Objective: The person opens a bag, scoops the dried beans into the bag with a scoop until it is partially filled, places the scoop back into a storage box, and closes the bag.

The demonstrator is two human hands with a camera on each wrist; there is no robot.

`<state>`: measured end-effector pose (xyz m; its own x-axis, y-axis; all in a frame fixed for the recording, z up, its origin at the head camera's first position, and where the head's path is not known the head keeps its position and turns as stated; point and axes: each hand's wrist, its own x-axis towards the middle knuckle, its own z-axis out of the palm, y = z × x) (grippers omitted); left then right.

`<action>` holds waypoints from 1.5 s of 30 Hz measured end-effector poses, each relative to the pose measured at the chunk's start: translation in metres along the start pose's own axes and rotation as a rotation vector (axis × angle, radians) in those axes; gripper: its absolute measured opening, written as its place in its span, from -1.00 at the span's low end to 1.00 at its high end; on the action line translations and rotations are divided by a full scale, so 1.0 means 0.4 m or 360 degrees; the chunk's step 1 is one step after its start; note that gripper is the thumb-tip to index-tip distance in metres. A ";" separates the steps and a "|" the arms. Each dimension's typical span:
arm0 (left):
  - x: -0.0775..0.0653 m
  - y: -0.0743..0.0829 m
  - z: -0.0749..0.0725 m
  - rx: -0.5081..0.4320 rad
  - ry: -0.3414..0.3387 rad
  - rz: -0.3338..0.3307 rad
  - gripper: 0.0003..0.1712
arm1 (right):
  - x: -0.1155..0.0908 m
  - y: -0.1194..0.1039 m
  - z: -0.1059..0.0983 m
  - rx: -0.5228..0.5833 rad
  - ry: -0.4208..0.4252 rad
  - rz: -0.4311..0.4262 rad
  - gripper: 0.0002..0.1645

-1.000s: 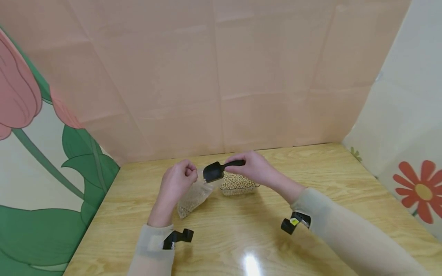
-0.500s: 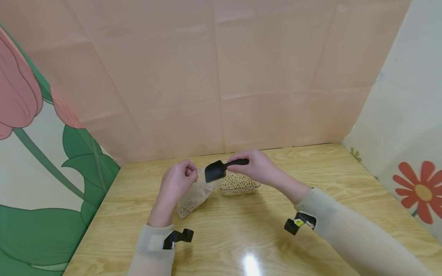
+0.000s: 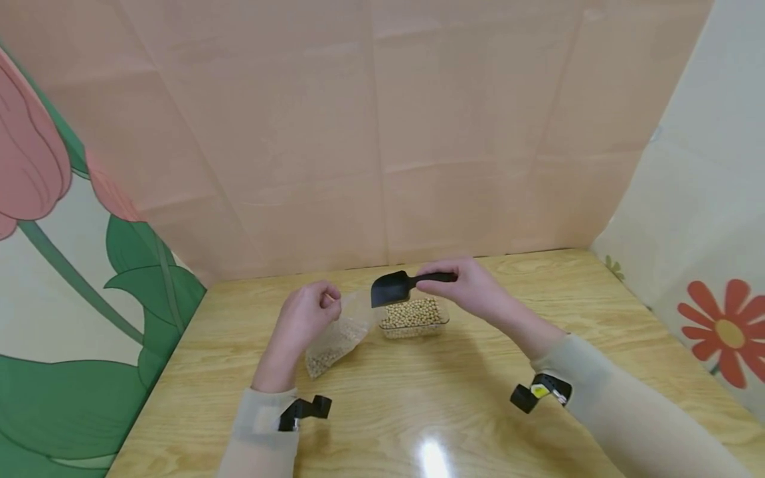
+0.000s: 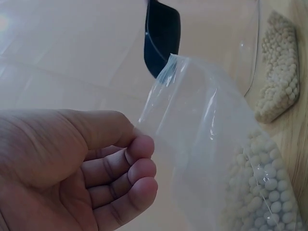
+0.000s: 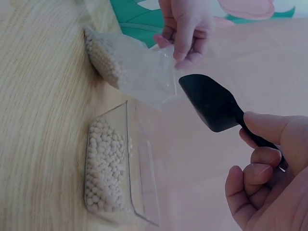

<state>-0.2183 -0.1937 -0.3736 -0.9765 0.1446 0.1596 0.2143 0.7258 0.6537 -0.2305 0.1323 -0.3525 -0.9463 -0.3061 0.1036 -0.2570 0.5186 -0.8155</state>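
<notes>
My left hand [image 3: 307, 312] pinches the top edge of a clear plastic bag [image 4: 192, 106] between thumb and index finger. Pale round beans [image 4: 269, 187] fill the bag's lower part, which rests on the table. By its handle, my right hand [image 3: 469, 285] grips a black scoop [image 3: 391, 289]. The scoop's bowl looks empty in the right wrist view and hangs above a clear container [image 3: 418, 330]. Similar beans [image 5: 103, 168] lie inside that container, to the right of the bag. Between the bag's mouth and the scoop tip there is a small gap in the right wrist view.
A light wood-grain table [image 3: 382, 411] carries the bag and the container. Behind it hangs a plain pinkish sheet [image 3: 382, 146]. Panels with printed flowers stand at the left [image 3: 54, 265] and right. Each sleeve bears a strapped black camera mount [image 3: 305, 410].
My right hand has moved right with the scoop, from the bag's mouth to over the container. A few beans at the scoop's lip have gone. The left hand has stayed almost still.
</notes>
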 end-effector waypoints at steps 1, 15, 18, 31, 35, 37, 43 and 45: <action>-0.001 0.000 0.001 0.0010 -0.0007 0.0002 -0.88 | -0.004 0.004 -0.004 0.0006 0.0006 0.0007 -0.55; -0.021 -0.022 0.016 0.0124 0.0117 0.0005 -0.94 | -0.039 0.079 -0.027 0.0042 0.0096 0.0132 -0.52; -0.023 -0.028 0.018 0.0027 0.0130 -0.0028 -0.94 | -0.040 0.094 -0.024 0.0058 0.0123 0.0123 -0.52; -0.022 -0.028 0.036 -0.0247 0.0095 -0.0171 -0.91 | -0.035 0.171 -0.007 0.0076 0.0188 0.0201 -0.54; -0.021 -0.029 0.032 -0.0261 0.0074 -0.0161 -0.91 | -0.029 0.192 0.004 0.0020 0.0206 0.0184 -0.56; -0.021 -0.029 0.031 -0.0264 0.0063 -0.0159 -0.91 | -0.025 0.201 0.010 -0.0028 0.0219 0.0157 -0.58; -0.022 -0.027 0.029 -0.0286 0.0066 -0.0148 -0.93 | -0.020 0.197 0.013 -0.0211 0.0247 0.0087 -0.63; -0.023 -0.026 0.027 -0.0293 0.0070 -0.0139 -0.93 | -0.019 0.194 0.011 -0.0292 0.0248 0.0087 -0.63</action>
<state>-0.2118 -0.1954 -0.3898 -0.9906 0.0539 0.1258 0.1329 0.5986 0.7900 -0.2423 0.1712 -0.4190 -0.9750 -0.1541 0.1602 -0.2223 0.6719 -0.7065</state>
